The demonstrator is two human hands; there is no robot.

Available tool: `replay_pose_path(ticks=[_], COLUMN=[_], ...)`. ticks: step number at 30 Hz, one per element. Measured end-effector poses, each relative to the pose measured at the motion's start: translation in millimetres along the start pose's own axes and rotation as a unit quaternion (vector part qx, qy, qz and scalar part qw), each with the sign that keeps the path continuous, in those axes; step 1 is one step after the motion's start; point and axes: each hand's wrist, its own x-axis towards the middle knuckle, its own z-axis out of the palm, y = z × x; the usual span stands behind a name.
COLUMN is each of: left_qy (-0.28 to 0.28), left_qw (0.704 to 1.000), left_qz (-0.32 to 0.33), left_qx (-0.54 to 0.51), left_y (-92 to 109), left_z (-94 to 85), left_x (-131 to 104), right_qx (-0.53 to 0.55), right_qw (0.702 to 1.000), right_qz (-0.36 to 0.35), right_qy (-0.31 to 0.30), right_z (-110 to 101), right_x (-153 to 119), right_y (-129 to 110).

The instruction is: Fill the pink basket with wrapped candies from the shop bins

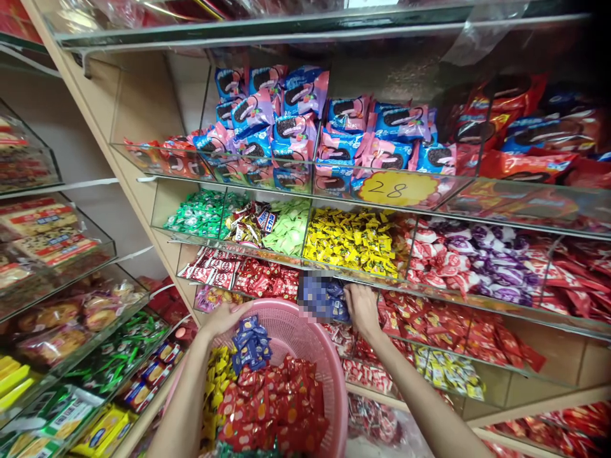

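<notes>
A pink plastic basket (337,381) holds red packets (272,401), yellow candies (217,381), blue packets (251,343) and a few green ones at its bottom. My left hand (224,320) rests on the basket's upper left rim, fingers closed over it. My right hand (363,310) reaches into a shelf compartment of dark blue packets (337,300), right of the basket's far rim. Its fingers are bent against the packets at the right side; whether they grip one is hidden. Part of the blue packets is pixelated.
Clear-fronted shelves hold yellow candies (353,242), green candies (195,215) and blue-pink cookie packs (300,95). A yellow tag (389,189) reads 28. A wooden upright (102,127) divides these from the left shelves. Shelf edges overhang my right hand.
</notes>
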Motion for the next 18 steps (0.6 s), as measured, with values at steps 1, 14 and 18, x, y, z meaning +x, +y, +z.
replay_pose_path(ticks=[1,14,18], left_qy=[0.0,0.008,0.009], left_qw=[1.0,1.0,1.0], left_qz=[0.001,0.022,0.017], left_qx=[0.001,-0.004,-0.01], left_y=[0,8,11], left_z=[-0.1,2.7,3.7], left_x=[0,4,3], right_qx=[0.011,0.262,0.309], right_qw=[1.0,0.965,0.946], right_qz=[0.002,0.0,-0.007], right_qy=[0.006,-0.03,-0.101], right_z=[-5,-33,-17], right_x=[0,-37,-51], right_y=[-2,-93,-128])
